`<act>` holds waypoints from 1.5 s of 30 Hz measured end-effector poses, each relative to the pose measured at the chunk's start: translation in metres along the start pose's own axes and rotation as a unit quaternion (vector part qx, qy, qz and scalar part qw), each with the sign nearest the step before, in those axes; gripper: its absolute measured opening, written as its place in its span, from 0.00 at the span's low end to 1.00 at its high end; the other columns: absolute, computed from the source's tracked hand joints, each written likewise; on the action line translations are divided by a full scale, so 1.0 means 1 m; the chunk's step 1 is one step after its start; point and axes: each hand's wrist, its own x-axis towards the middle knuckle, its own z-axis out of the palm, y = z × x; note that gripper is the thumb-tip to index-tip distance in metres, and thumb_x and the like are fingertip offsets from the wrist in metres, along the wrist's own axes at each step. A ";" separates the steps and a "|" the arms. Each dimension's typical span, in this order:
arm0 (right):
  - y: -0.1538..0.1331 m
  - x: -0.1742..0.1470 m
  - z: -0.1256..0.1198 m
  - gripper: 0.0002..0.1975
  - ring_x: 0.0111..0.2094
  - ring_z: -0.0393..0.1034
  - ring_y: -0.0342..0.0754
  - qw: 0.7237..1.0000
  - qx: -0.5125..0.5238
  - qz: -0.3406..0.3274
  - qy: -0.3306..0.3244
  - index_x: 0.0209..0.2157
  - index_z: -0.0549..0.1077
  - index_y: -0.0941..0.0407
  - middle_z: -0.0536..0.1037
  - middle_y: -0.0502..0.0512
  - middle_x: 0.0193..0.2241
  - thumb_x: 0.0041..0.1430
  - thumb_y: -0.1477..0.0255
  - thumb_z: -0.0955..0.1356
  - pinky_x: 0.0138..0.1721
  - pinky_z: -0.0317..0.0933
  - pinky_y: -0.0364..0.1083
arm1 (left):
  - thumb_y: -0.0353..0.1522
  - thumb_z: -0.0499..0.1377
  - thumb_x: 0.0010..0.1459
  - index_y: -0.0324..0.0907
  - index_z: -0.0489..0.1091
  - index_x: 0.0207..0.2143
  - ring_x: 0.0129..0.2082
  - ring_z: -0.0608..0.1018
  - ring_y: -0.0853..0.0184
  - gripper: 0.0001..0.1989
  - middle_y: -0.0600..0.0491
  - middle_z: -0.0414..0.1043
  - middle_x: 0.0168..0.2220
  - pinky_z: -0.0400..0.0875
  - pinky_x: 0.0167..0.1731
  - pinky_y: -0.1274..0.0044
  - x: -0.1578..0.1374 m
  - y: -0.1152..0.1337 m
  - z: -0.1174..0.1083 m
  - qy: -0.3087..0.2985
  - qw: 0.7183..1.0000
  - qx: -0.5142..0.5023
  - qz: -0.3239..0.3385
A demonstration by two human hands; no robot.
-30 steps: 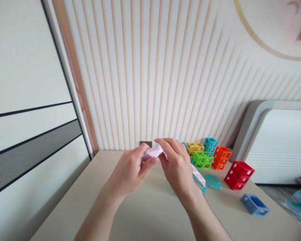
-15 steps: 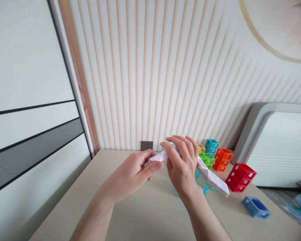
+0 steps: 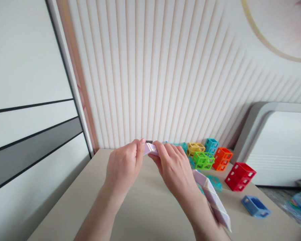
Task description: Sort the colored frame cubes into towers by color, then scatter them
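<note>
Now both hands meet over the bench, gripping a lilac segmented strip whose pale seams run slantwise. Its left end disappears into the left hand, which is closed into a loose fist, the thumb pressed up against the piece. The right hand pinches the same short stretch from the right, its fingers curled together over the top. Beyond that hand a long lilac length comes out and slants toward the near right, close alongside the right forearm; the part behind the hand is hidden.

Half a second ago this length pointed farther right, toward the red block; it now slopes more steeply to the near side. The left thumb, then laid flat along the strip, now stands upright, and the right hand has moved left, its arched fingers folded down. The hands now nearly cover the dark wall socket, while the yellow block, mostly hidden then, shows again beside the green block.

The orange block, the teal block and, at the near right, the blue block lie unchanged on the bench.
</note>
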 end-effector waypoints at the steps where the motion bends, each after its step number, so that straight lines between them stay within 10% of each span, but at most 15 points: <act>1: -0.001 -0.001 0.000 0.12 0.32 0.70 0.51 1.000 0.007 0.001 -0.005 0.51 0.68 0.53 0.75 0.51 0.31 0.73 0.62 0.62 0.35 0.53 0.47 | 0.38 0.43 0.73 0.44 0.62 0.23 0.16 0.70 0.68 0.24 0.57 0.64 0.16 0.53 0.22 0.75 0.000 0.000 0.000 0.014 1.000 0.022 0.016; 23: 0.010 -0.012 -0.031 0.09 0.27 0.72 0.50 0.940 0.169 -0.051 -0.291 0.44 0.71 0.51 0.78 0.48 0.25 0.69 0.61 0.66 0.27 0.40 0.46 | 0.34 0.48 0.71 0.44 0.67 0.20 0.18 0.74 0.65 0.24 0.56 0.70 0.17 0.55 0.21 0.72 -0.002 -0.025 -0.014 -0.109 0.944 0.116 0.290; 33: 0.005 -0.004 -0.005 0.08 0.33 0.73 0.49 0.984 0.092 -0.013 -0.151 0.32 0.72 0.54 0.78 0.51 0.30 0.59 0.82 0.68 0.32 0.53 0.46 | 0.39 0.59 0.67 0.43 0.71 0.34 0.32 0.80 0.59 0.10 0.55 0.75 0.30 0.67 0.31 0.70 -0.004 0.009 -0.014 -0.243 0.955 0.087 0.146; 45: 0.005 -0.005 -0.007 0.23 0.40 0.75 0.57 0.996 0.000 0.082 -0.042 0.58 0.66 0.56 0.80 0.60 0.41 0.62 0.79 0.68 0.42 0.66 0.53 | 0.36 0.61 0.66 0.43 0.73 0.42 0.37 0.79 0.57 0.07 0.53 0.76 0.34 0.66 0.38 0.66 0.003 0.000 -0.015 -0.137 0.958 0.190 0.164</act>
